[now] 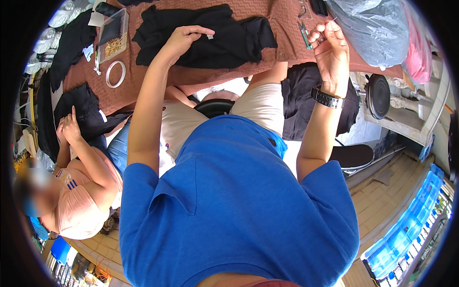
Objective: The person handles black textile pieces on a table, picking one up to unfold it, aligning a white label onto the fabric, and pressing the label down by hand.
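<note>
A black garment (196, 36) lies spread on the table in front of me. My left hand (180, 44) rests on it, closed at the cloth, its fingertips beside a small white label (210, 37). Held up to the right, above the table edge, my right hand (331, 50) is closed in a pinch. A thin needle (334, 19) pokes out from its fingertips; any thread is too fine to make out. Green-handled thread snips (304, 36) lie just left of that hand.
A clear box (114, 38) with small gold-coloured pieces and a white ring (115, 74) sit left on the brown tablecloth (138, 93). Plastic bags (373, 33) bulge at the right. A co-worker (86, 191) sits at my left, hands by another black cloth (79, 107).
</note>
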Demonstrator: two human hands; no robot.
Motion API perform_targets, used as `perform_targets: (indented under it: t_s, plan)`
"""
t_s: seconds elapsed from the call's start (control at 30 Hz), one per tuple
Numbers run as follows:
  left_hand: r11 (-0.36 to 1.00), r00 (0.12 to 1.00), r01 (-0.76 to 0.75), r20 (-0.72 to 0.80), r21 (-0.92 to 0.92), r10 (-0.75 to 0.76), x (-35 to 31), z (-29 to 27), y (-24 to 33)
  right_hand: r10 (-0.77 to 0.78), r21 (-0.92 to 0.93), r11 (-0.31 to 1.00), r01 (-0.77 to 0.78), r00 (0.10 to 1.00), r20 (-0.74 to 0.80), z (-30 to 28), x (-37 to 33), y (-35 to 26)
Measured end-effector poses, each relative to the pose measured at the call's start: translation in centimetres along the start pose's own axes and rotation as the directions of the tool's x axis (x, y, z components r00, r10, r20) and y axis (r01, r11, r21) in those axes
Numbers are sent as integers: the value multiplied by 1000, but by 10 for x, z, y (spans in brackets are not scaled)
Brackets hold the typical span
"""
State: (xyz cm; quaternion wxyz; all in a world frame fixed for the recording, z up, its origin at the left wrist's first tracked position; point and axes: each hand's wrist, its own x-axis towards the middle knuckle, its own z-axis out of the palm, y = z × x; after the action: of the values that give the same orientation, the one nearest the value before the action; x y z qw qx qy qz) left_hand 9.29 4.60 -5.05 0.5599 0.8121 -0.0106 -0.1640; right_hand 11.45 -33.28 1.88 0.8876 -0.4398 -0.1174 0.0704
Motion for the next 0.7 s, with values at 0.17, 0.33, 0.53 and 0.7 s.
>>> perform_targets:
  t_s: [0.17, 0.33, 0.53, 0.7]
  plan:
    - [994, 978, -72, -191, 76, 86, -7, 9, 5, -34, -36, 999, 32, 999, -38, -8, 5, -5]
    - [977, 941, -191, -266, 99, 211, -11, 15, 5, -33, -49, 998, 33, 999, -9, -5, 8, -7]
    - [937, 926, -307, -279, -163, 255, -25, 26, 47, 140, -156, 979, -132, 989, 39, 32, 17, 50]
    - [922, 911, -382, -199, -68, 362, -46, 28, 85, 210, -115, 969, -218, 975, -75, 46, 45, 98]
